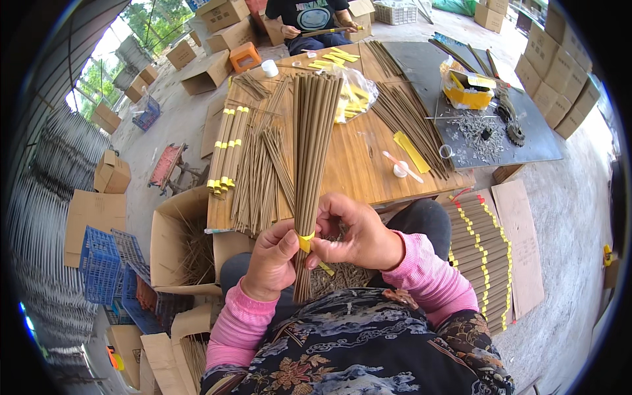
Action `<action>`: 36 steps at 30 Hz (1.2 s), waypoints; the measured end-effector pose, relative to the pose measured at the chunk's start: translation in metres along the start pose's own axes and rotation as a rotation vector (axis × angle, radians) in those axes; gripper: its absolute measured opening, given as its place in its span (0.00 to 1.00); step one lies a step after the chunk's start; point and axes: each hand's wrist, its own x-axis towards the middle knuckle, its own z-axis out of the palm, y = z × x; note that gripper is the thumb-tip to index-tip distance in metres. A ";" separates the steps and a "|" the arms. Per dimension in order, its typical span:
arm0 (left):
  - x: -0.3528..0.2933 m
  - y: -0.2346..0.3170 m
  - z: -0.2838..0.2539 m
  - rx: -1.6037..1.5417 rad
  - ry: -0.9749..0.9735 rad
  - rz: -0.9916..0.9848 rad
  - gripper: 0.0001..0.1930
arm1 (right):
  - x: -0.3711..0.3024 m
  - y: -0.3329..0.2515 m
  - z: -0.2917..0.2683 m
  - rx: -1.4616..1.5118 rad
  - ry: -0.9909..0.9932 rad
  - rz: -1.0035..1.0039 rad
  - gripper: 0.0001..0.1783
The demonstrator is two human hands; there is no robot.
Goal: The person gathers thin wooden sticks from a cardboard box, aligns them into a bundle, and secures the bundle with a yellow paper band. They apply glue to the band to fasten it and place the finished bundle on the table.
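Observation:
A bundle of brown incense sticks [315,145] stands nearly upright in front of me, fanning out slightly toward its top. My left hand [271,260] is closed round its lower part, with the thumb on the front. A yellow paper band [305,241] circles the bundle there. From the other side, my right hand [352,234] pinches at the band with thumb and finger, the other fingers curled. Below the hands, the thin stick ends poke out over my lap. On the wooden table [368,174] behind lie loose sticks [257,184] and finished yellow-banded bundles [227,148].
A plastic bag of yellow strips [355,95], a white glue pot with a brush [400,169] and a yellow box [469,89] lie on the tables. More banded bundles [480,253] rest at my right. Open cartons [178,243] and blue crates [102,263] stand left. Across sits another person [316,20].

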 end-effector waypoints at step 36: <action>-0.009 -0.013 0.007 0.456 0.119 0.256 0.18 | -0.009 -0.008 0.011 -0.194 0.161 0.034 0.12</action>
